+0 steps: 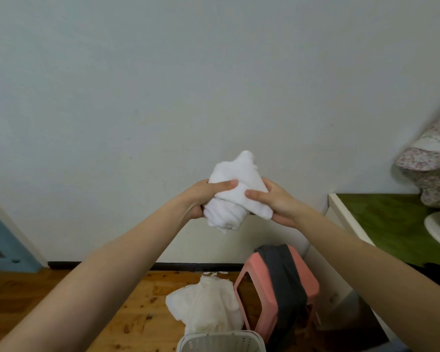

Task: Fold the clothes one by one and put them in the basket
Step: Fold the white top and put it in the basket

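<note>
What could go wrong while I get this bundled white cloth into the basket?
1. The bundled white cloth is bunched, not flat, between the left hand and right hand; it may unroll once released.
2. The white lattice plastic basket sits well below, partly cut off by the frame; a drop could miss onto the wooden floor.
3. The dark grey garment draped over the pink plastic stool might slide off.
</note>
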